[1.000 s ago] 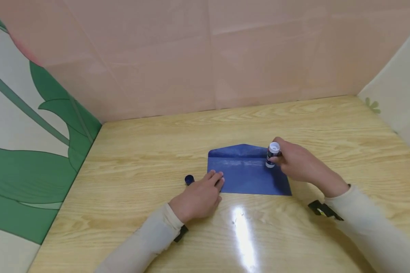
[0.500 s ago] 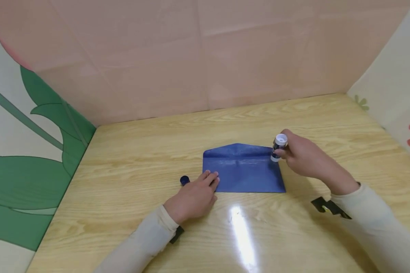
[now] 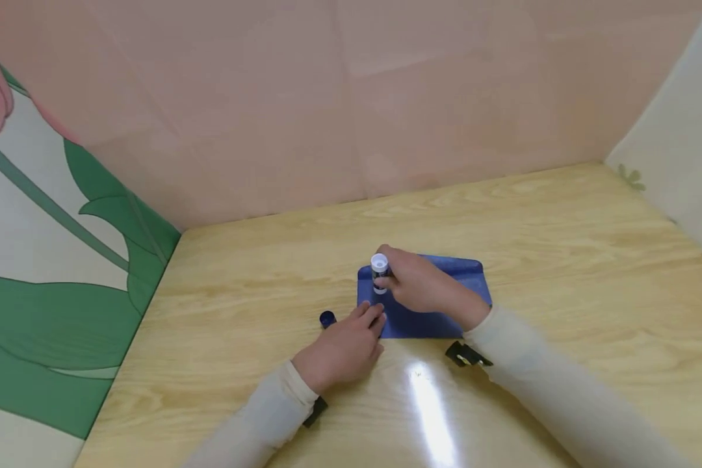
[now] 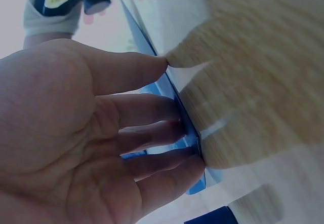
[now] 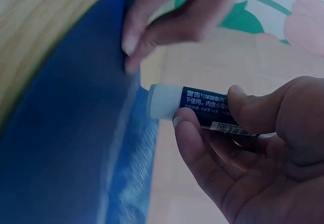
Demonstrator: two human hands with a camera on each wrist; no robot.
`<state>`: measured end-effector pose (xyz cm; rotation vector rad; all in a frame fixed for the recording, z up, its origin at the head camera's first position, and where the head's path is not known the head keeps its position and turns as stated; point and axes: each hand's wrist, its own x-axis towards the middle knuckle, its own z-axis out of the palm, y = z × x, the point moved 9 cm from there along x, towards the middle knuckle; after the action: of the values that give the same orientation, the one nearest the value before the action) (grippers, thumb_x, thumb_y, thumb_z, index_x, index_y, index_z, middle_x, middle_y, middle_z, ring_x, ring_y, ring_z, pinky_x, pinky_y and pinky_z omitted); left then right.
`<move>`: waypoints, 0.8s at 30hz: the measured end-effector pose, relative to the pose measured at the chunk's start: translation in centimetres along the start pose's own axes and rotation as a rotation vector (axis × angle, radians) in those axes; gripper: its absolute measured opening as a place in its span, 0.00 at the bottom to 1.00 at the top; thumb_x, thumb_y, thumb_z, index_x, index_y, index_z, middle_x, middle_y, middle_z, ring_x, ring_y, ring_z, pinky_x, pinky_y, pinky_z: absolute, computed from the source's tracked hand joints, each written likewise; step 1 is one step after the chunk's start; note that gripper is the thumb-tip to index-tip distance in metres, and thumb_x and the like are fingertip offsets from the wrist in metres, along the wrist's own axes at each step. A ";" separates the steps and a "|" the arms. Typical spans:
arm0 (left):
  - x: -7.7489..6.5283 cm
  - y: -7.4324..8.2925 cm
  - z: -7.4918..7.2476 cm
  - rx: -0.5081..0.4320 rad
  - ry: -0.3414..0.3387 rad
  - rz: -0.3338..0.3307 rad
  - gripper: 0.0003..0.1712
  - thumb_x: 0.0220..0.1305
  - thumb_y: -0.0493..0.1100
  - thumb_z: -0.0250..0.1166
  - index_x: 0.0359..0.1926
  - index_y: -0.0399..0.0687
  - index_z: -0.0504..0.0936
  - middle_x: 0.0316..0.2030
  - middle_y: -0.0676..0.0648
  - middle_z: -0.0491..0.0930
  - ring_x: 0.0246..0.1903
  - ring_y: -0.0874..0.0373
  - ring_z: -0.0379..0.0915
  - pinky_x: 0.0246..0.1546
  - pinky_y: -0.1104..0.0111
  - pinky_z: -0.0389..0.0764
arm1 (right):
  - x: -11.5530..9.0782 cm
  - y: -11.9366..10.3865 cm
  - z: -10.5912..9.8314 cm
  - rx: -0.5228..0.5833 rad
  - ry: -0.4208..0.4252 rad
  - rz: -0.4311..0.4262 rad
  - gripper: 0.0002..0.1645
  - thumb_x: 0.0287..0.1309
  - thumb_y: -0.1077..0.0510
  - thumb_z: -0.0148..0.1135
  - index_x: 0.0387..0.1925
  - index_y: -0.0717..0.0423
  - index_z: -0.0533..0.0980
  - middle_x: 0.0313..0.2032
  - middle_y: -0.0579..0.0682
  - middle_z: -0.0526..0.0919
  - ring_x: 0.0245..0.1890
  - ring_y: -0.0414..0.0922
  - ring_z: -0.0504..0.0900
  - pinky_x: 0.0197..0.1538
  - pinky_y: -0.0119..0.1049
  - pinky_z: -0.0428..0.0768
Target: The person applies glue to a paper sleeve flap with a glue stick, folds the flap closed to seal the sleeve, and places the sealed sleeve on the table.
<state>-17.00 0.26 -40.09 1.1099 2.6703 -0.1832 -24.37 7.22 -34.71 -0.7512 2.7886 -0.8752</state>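
Observation:
A blue paper envelope (image 3: pixel 415 325) lies on the table with its pointed flap unfolded toward the back. My right hand (image 3: pixel 418 283) grips a glue stick (image 3: pixel 379 273) between thumb and fingers, its white base up, over the envelope's left part. In the right wrist view, the glue stick's white lower end (image 5: pixel 166 102) meets the envelope by the flap, where whitish streaks (image 5: pixel 134 168) show. With fingers extended, my left hand (image 3: pixel 342 348) presses the envelope's front left corner. Just left of that hand sits the dark blue glue stick cap (image 3: pixel 327 318), partly hidden by it.
The pale wood-grain table (image 3: pixel 257 279) runs back to a pink covered wall (image 3: pixel 269 117). A panel with green leaves (image 3: pixel 52 318) borders the left side, and a white one (image 3: pixel 673 143) the right. A bright reflection shows on the table in front.
My right hand, still holding the glue stick, has swept from the envelope's right edge to its left part. My left hand keeps its place on the corner; the head view has shifted slightly.

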 end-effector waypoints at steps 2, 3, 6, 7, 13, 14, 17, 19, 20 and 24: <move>0.1 0.1 0.1 0.015 0.007 0.010 0.29 0.73 0.51 0.48 0.69 0.43 0.64 0.71 0.44 0.59 0.72 0.47 0.54 0.69 0.62 0.63 | 0.6 0.0 0.9 0.007 -0.021 0.006 0.10 0.66 0.56 0.54 0.45 0.54 0.67 0.33 0.48 0.76 0.31 0.42 0.74 0.37 0.37 0.73; 0.0 0.1 0.1 0.022 0.013 0.012 0.29 0.73 0.51 0.48 0.68 0.43 0.64 0.71 0.44 0.59 0.71 0.48 0.55 0.68 0.63 0.64 | 0.8 -0.1 1.3 0.013 -0.027 0.008 0.10 0.67 0.56 0.54 0.45 0.54 0.67 0.33 0.47 0.76 0.32 0.42 0.74 0.37 0.36 0.73; 0.0 0.1 0.0 0.042 0.032 0.016 0.29 0.73 0.51 0.48 0.68 0.42 0.65 0.71 0.44 0.60 0.71 0.49 0.55 0.67 0.64 0.66 | 1.5 -0.3 1.9 0.019 -0.036 0.011 0.09 0.67 0.55 0.54 0.45 0.53 0.67 0.34 0.47 0.76 0.32 0.42 0.75 0.38 0.37 0.74; 0.0 0.1 -0.2 0.047 0.040 0.018 0.29 0.73 0.51 0.49 0.68 0.41 0.65 0.71 0.43 0.60 0.71 0.49 0.55 0.67 0.64 0.66 | 1.6 -0.4 2.1 0.016 -0.039 0.018 0.09 0.67 0.55 0.54 0.46 0.52 0.67 0.34 0.46 0.77 0.33 0.42 0.75 0.38 0.37 0.75; -0.2 0.0 -0.6 0.049 0.037 0.011 0.29 0.73 0.51 0.49 0.68 0.41 0.65 0.71 0.43 0.59 0.71 0.48 0.55 0.66 0.64 0.68 | 2.1 -0.3 2.1 -0.043 -0.030 0.049 0.10 0.67 0.53 0.54 0.45 0.51 0.68 0.34 0.46 0.77 0.32 0.42 0.76 0.37 0.37 0.75; -0.2 -0.1 -0.7 0.045 0.033 0.006 0.29 0.73 0.51 0.49 0.68 0.41 0.65 0.71 0.43 0.59 0.71 0.48 0.56 0.65 0.64 0.68 | 2.1 -0.3 2.0 -0.053 -0.026 0.046 0.10 0.66 0.53 0.55 0.44 0.52 0.68 0.34 0.46 0.77 0.31 0.42 0.76 0.36 0.37 0.75; -0.3 -0.2 -0.7 0.045 0.022 -0.002 0.29 0.73 0.51 0.49 0.68 0.42 0.65 0.71 0.44 0.59 0.71 0.48 0.55 0.65 0.63 0.70 | 1.8 -0.1 1.6 -0.068 -0.020 0.059 0.10 0.66 0.54 0.56 0.44 0.52 0.67 0.33 0.46 0.76 0.29 0.43 0.75 0.33 0.36 0.73; -0.3 -0.2 -0.7 0.050 0.012 -0.006 0.29 0.73 0.51 0.48 0.69 0.42 0.64 0.71 0.44 0.58 0.71 0.48 0.54 0.65 0.63 0.70 | 1.6 0.1 1.4 -0.068 -0.023 0.076 0.10 0.66 0.55 0.56 0.44 0.52 0.67 0.32 0.47 0.76 0.28 0.43 0.75 0.32 0.35 0.72; -0.3 -0.3 -0.8 0.053 0.006 -0.008 0.29 0.73 0.51 0.48 0.69 0.43 0.64 0.72 0.44 0.58 0.71 0.48 0.54 0.65 0.62 0.69 | 1.5 0.3 1.2 -0.069 -0.022 0.079 0.10 0.65 0.55 0.56 0.44 0.52 0.66 0.32 0.47 0.76 0.28 0.43 0.74 0.32 0.35 0.72; -0.3 -0.4 -0.8 0.058 -0.009 -0.020 0.29 0.73 0.52 0.47 0.70 0.43 0.62 0.72 0.45 0.56 0.72 0.48 0.53 0.65 0.62 0.69 | 0.7 1.0 0.4 -0.081 0.000 0.072 0.09 0.65 0.56 0.56 0.43 0.52 0.67 0.31 0.47 0.77 0.28 0.44 0.74 0.32 0.36 0.72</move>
<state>-17.21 0.00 -39.20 1.0973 2.6846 -0.2708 -25.29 7.32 -35.59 -0.6578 2.8462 -0.7537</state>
